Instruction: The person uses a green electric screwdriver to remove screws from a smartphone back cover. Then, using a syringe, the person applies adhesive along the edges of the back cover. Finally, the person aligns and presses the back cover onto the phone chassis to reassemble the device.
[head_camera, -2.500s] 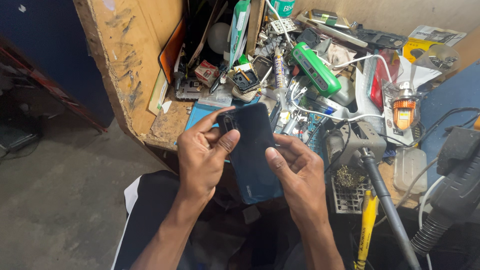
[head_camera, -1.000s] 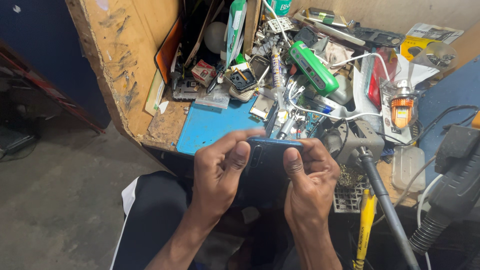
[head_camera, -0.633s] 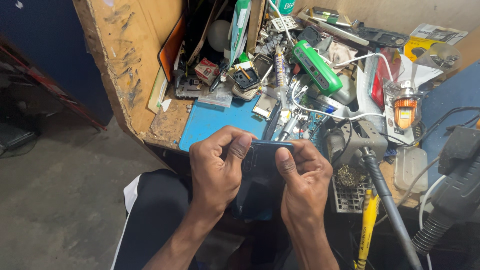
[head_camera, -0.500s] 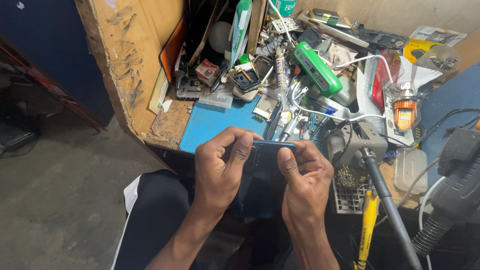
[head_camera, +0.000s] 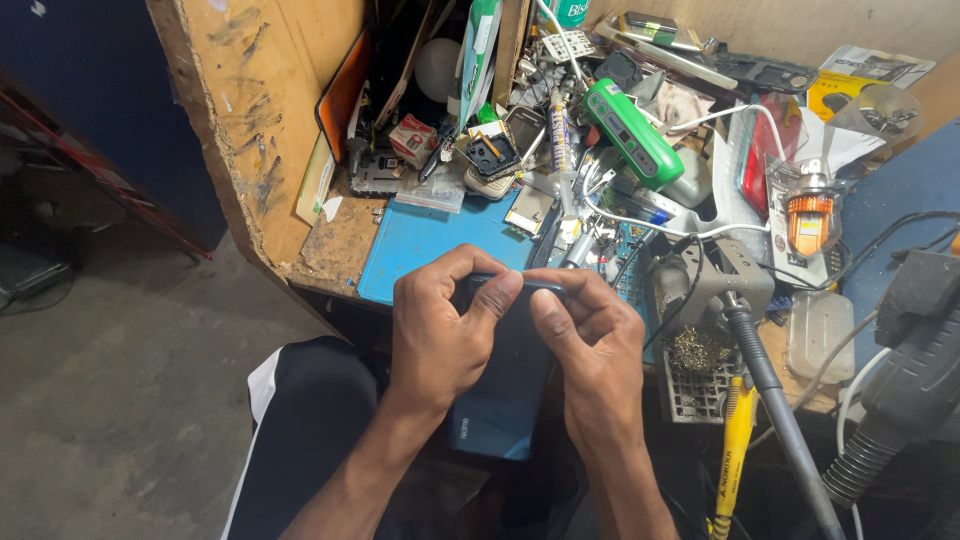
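dark phone (head_camera: 505, 400) in both hands' apparent grip

I see both hands on a dark blue phone (head_camera: 505, 400) held over my lap: left hand (head_camera: 437, 335) wraps its left edge, right hand (head_camera: 595, 350) its right, both thumbs pressing near the top edge. Just beyond, a blue mat (head_camera: 425, 240) lies at the cluttered wooden bench's (head_camera: 255, 130) near edge
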